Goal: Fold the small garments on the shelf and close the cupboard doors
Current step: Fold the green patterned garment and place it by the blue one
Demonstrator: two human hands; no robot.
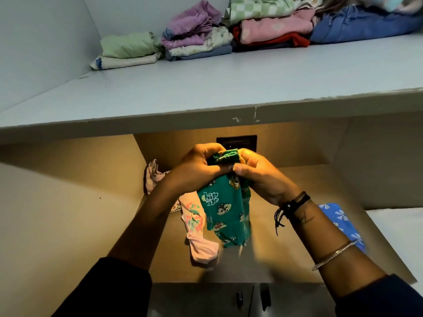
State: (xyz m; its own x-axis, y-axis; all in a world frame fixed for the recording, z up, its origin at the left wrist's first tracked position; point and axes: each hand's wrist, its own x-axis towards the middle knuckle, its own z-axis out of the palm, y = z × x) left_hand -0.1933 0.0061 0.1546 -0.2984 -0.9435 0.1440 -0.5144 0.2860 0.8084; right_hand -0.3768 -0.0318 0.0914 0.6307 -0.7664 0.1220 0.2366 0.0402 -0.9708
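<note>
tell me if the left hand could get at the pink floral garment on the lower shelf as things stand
Probably not right away: the left hand and right hand both grip the green garment. The pink floral garment lies uncovered just below.

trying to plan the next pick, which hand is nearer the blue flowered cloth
Right. The right hand grips the green garment, up and left of the blue flowered cloth; the left hand is farther left.

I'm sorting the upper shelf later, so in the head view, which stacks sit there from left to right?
pale green stack → purple-topped stack → pink and red stack → blue bundle
</note>
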